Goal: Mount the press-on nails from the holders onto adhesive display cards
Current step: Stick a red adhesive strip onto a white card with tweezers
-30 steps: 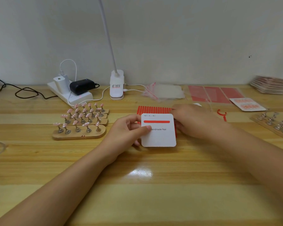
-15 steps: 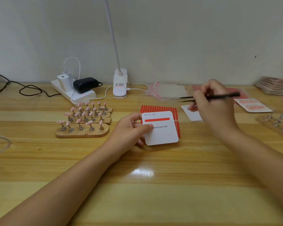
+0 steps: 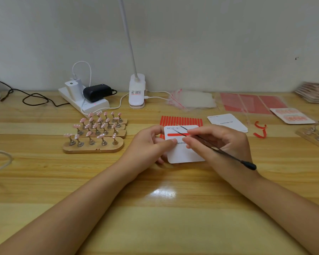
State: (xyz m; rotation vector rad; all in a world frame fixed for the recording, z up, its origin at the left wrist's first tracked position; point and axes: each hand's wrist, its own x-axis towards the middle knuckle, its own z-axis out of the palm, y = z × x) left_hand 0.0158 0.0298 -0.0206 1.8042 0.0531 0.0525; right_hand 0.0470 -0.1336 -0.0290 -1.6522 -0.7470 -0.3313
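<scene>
Standing pink nails point(image 3: 89, 133) on wooden holders point(image 3: 92, 146), beside card point(image 3: 182, 153).

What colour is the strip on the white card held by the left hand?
Red; the strip on the white square card shows best in the head view.

Two bare forearms, sleeveless to the frame edge; left hand point(image 3: 151, 144) and right hand point(image 3: 221, 142) ungloved, without rings or watch.

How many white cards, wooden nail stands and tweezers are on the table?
White cards: 2, one held, one lying flat
Wooden nail stands with pink nails: 4
Tweezers: 1
Total: 7
</scene>
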